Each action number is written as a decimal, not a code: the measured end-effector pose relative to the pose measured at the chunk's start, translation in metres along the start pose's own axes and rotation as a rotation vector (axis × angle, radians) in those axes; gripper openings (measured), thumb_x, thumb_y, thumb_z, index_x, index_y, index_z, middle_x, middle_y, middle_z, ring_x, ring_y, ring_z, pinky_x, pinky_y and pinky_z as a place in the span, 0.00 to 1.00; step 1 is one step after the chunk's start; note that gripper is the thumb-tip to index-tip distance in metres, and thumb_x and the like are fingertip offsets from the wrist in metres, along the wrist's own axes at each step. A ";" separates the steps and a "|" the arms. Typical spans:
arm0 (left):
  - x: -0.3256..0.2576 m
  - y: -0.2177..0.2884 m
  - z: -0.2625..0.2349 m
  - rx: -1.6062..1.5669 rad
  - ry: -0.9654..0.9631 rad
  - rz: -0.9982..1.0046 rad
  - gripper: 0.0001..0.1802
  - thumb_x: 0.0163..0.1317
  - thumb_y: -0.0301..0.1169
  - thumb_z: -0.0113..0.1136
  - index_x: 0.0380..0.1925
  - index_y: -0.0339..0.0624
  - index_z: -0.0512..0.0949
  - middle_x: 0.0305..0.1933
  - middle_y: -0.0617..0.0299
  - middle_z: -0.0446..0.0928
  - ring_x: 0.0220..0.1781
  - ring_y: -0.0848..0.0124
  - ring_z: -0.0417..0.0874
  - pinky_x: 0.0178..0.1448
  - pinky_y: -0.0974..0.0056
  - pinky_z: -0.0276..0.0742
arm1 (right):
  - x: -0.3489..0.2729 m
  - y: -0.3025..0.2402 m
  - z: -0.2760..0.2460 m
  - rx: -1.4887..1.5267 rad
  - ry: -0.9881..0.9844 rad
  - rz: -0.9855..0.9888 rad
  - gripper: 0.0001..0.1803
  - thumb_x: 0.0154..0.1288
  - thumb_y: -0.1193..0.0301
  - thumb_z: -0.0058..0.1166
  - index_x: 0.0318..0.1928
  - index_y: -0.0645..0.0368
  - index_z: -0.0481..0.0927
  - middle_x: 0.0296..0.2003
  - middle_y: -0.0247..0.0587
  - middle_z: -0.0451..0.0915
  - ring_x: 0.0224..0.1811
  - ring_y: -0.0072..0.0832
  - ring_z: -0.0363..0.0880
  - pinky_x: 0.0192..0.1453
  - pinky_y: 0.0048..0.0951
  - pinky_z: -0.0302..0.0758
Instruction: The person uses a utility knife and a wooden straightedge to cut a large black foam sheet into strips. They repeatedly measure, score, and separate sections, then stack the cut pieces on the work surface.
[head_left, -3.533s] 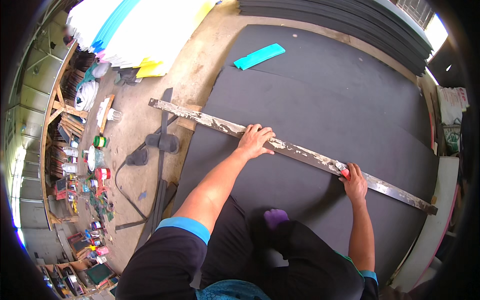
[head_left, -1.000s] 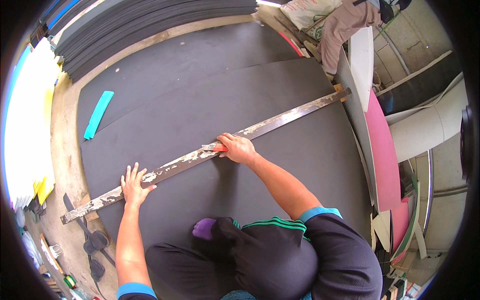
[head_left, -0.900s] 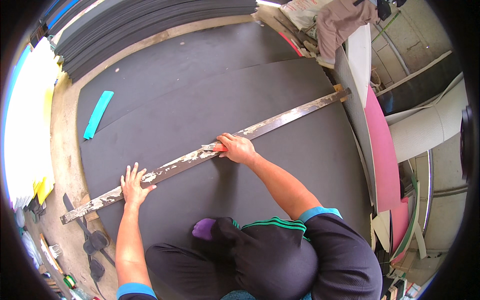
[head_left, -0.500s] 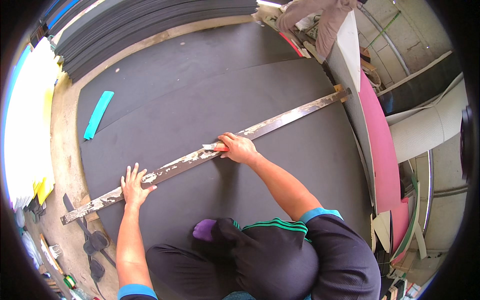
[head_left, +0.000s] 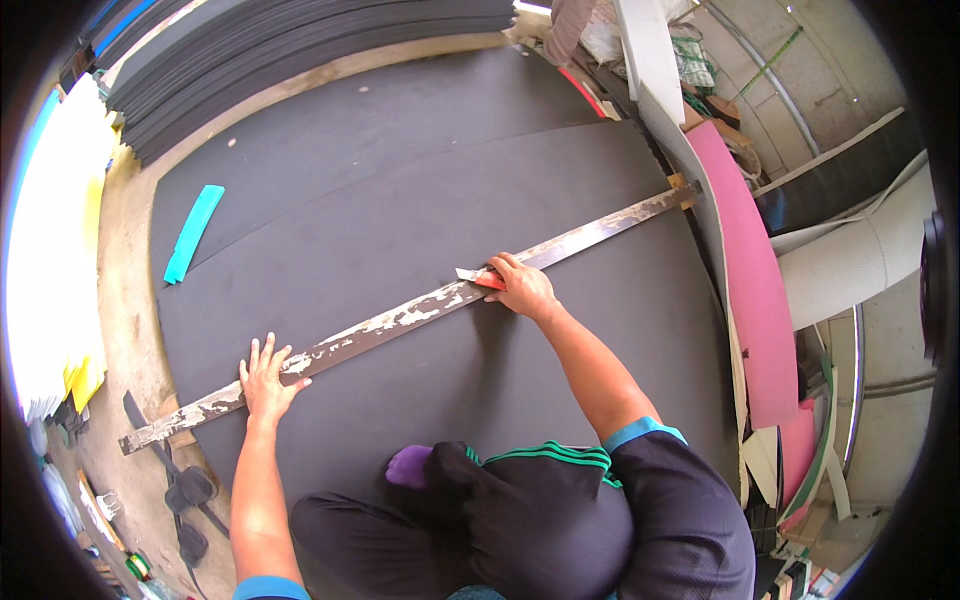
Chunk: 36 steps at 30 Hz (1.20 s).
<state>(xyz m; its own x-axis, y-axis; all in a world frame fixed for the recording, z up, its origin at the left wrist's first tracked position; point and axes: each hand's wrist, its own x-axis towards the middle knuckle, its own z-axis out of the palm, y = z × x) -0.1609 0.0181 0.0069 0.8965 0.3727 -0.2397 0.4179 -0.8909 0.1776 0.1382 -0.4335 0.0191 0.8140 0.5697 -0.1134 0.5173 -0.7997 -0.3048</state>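
A long, paint-worn metal straightedge (head_left: 400, 317) lies slantwise across a large black foam sheet (head_left: 420, 220), from the near left to the far right. My left hand (head_left: 268, 382) rests on the straightedge near its left end, fingers spread and nothing held. Closer to the middle, my right hand (head_left: 524, 288) grips a utility knife (head_left: 487, 279) with a red handle and a pale tip that points left. The knife lies over the straightedge, and my fingers touch the metal there. Whether the blade meets the foam cannot be made out.
A turquoise strip (head_left: 195, 233) lies on the foam at left. Stacked black sheets (head_left: 310, 60) stand at the back, white and yellow sheets (head_left: 62, 250) at far left. Pink sheet material (head_left: 755, 290) rises along the right edge. Black straps (head_left: 187, 488) lie at lower left.
My right hand has slid along the straightedge to the right and slightly away, carrying the knife. The left hand stays in place. The person at the top right has mostly moved out of view.
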 end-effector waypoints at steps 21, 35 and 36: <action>-0.002 -0.005 0.003 -0.032 0.028 0.031 0.45 0.41 0.53 0.85 0.63 0.57 0.83 0.86 0.66 0.61 0.88 0.56 0.55 0.84 0.35 0.53 | 0.010 0.008 -0.016 -0.043 -0.064 0.050 0.45 0.48 0.48 0.81 0.66 0.49 0.77 0.73 0.36 0.73 0.60 0.45 0.85 0.60 0.47 0.85; -0.001 -0.011 0.005 -0.040 0.051 0.048 0.44 0.39 0.53 0.85 0.61 0.56 0.84 0.85 0.65 0.62 0.88 0.55 0.56 0.85 0.34 0.51 | 0.019 0.022 -0.016 -0.052 -0.168 0.061 0.46 0.50 0.51 0.80 0.70 0.46 0.76 0.76 0.35 0.71 0.62 0.44 0.85 0.64 0.44 0.84; 0.000 -0.012 0.006 -0.043 0.053 0.051 0.44 0.39 0.53 0.85 0.60 0.55 0.84 0.85 0.65 0.62 0.88 0.55 0.56 0.85 0.34 0.51 | 0.020 0.021 -0.016 -0.052 -0.169 0.064 0.46 0.50 0.51 0.80 0.70 0.46 0.76 0.76 0.34 0.71 0.62 0.44 0.85 0.64 0.44 0.84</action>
<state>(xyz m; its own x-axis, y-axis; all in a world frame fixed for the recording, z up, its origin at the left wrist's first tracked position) -0.1667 0.0276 -0.0008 0.9229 0.3414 -0.1781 0.3763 -0.8976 0.2297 0.1694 -0.4419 0.0259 0.7918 0.5379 -0.2894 0.4826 -0.8414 -0.2434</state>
